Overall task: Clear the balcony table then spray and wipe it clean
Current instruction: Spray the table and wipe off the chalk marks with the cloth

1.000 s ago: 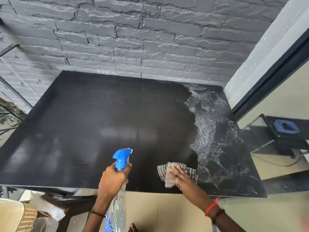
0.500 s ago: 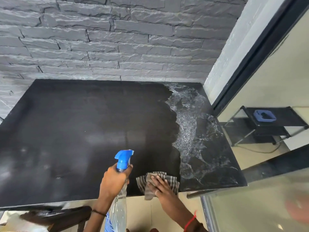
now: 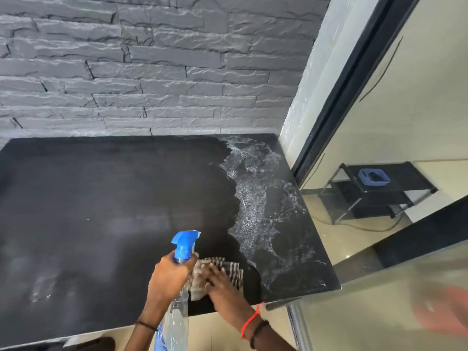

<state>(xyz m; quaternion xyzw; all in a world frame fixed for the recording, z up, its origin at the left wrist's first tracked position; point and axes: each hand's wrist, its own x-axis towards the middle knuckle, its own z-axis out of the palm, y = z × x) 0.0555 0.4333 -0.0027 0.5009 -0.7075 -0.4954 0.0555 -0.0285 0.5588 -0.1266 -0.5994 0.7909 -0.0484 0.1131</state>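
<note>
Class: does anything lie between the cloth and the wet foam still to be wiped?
Nothing visible does: only bare tabletop separates the cloth under the right hand from the foam on its right.

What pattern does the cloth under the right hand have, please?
Dark and light stripes on the cloth, seen in the head view.

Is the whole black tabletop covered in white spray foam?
No, the white spray foam covers only the right strip of the black tabletop.

No legible text — spray bottle (image 3: pixel 177 317) label blurred.
</note>
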